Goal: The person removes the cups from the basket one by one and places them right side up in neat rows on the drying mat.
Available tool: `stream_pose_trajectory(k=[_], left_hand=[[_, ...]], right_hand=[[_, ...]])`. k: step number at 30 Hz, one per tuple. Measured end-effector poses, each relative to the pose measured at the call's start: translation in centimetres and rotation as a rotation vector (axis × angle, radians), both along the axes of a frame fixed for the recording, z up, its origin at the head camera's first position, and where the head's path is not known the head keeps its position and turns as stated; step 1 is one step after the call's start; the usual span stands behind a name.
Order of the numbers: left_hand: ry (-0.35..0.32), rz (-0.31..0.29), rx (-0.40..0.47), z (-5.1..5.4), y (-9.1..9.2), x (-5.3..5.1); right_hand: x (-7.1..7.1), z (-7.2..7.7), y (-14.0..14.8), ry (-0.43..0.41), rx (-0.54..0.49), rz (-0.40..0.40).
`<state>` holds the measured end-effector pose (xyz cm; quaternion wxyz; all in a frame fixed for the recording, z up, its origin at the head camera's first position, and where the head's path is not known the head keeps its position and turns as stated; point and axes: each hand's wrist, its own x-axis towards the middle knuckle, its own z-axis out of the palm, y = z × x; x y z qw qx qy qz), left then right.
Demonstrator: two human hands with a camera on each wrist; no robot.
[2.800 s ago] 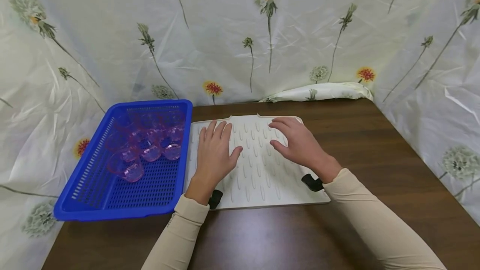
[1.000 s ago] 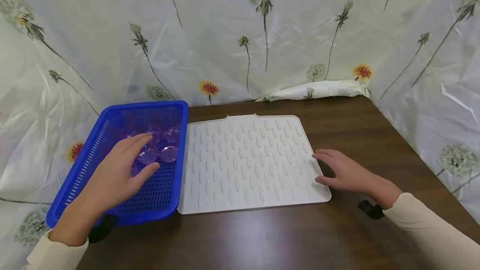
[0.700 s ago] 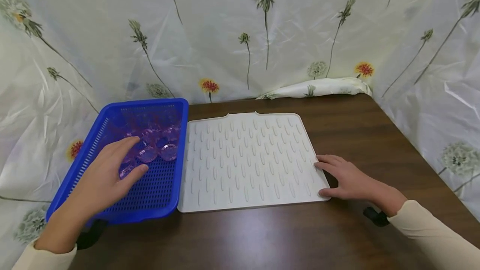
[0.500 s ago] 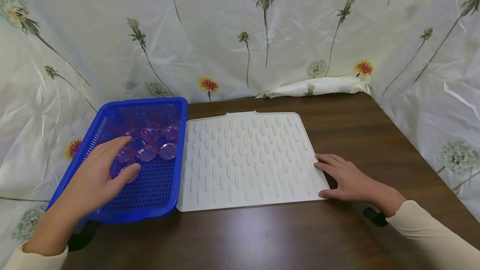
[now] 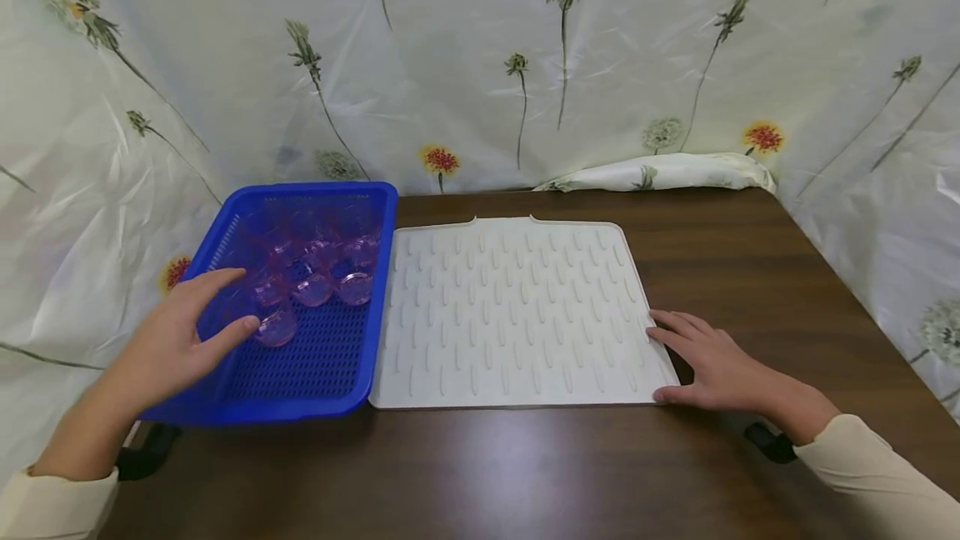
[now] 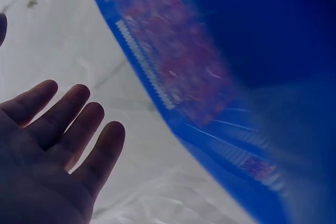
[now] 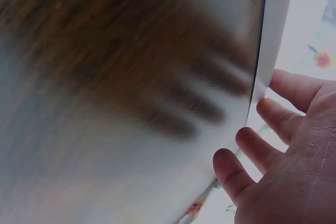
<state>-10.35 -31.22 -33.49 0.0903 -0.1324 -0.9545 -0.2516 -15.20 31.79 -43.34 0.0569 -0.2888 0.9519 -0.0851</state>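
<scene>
From the head, the white mat [image 5: 510,307] lies flat on the counter [image 5: 510,465], just beside the blue basket [image 5: 377,298]. Every one of the clear pink cups [image 5: 277,327] in sight is inside that basket. I judge the laying-out to be nearly finished, with handling of the cups not begun. The left hand [image 5: 167,340], thumb and fingers well apart, is over the basket's left side and has hold of nothing; whether it touches the rim I cannot tell. The right hand [image 5: 720,369] touches the mat's right edge, thumb near the close corner.

From the left wrist, 4 loosely straight fingers show apart from the basket's wall, gripping nothing.

From the right wrist, 4 relaxed, spread fingers show, at least 1 tip meeting the mat's edge without gripping. Letting go there seems left to do.
</scene>
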Motion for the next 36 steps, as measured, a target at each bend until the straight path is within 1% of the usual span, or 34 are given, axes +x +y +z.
stream_pose_trajectory(k=[4,8,11,15,18,22,25,29,33,36], left_hand=[[0.02,0.014,-0.009,-1.0,-1.0,-0.5],[-0.002,0.032,-0.023,-1.8,-1.4,-0.8],[-0.054,0.044,-0.053,-2.0,-1.4,-1.1],[-0.127,0.058,-0.081,-2.3,-1.3,-1.8],[-0.159,0.076,-0.07,-2.6,-1.5,-2.2],[-0.194,0.111,-0.057,-2.8,-1.8,-2.5],[-0.24,0.138,-0.075,-3.1,-2.1,-2.7],[-0.283,0.136,-0.085,-3.5,-2.3,-2.9],[-0.29,0.12,-0.064,-4.0,-2.4,-3.2],[-0.304,0.102,-0.044,-4.6,-2.5,-3.3]], right_hand=[[0.0,0.0,0.2,-0.009,0.015,-0.013],[-0.1,0.0,0.3,-0.025,0.026,-0.021],[-0.1,0.0,0.3,-0.029,0.03,-0.026],[0.0,0.0,0.4,-0.021,0.025,-0.027],[0.0,0.0,0.3,-0.017,0.016,-0.023],[0.1,-0.1,0.2,-0.019,0.003,-0.02],[0.1,-0.2,0.2,-0.022,-0.006,-0.023],[0.1,-0.3,0.3,-0.012,-0.012,-0.025],[-0.1,-0.3,0.2,0.003,-0.01,-0.011],[-0.1,-0.4,0.2,-0.002,-0.012,-0.007]])
